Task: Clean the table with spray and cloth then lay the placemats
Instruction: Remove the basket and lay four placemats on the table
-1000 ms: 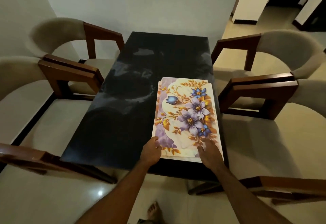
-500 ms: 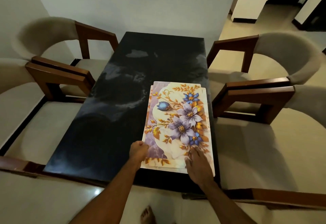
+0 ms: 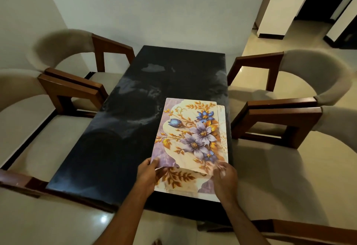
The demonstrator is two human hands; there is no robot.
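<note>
Risk first: two sheets lifting together. Likely cause, thin glossy mats clinging in the stack, with the left hand pinching only a near corner of the top floral placemat with blue and purple flowers on cream. Also possible: the rest of the placemat stack sliding off the near edge of the dark marbled rectangular surface, since already sitting close to that edge at about 5 o'clock and offset toward the right side. A quick pull across could drag the lower sheets along. Wet-looking streaks at the centre and toward 12 o'clock suggest a surface not fully dry, so a mat laid there might trap moisture; a judgement only.

Fingers: left ones grasping the raised near-left corner of the top sheet, thumb above, the others under. Right hand at the near-right corner, fingers curled on the edge; whether pinching the top sheet or pressing the lower ones down, cannot tell.

Orientation: long axis running from 6 to 12 o'clock, along the length of the surface, tilted slightly clockwise. Near end lifted and curling, far end lying flat. Beige-cushioned wooden armchairs at 3 and 9 o'clock.
</note>
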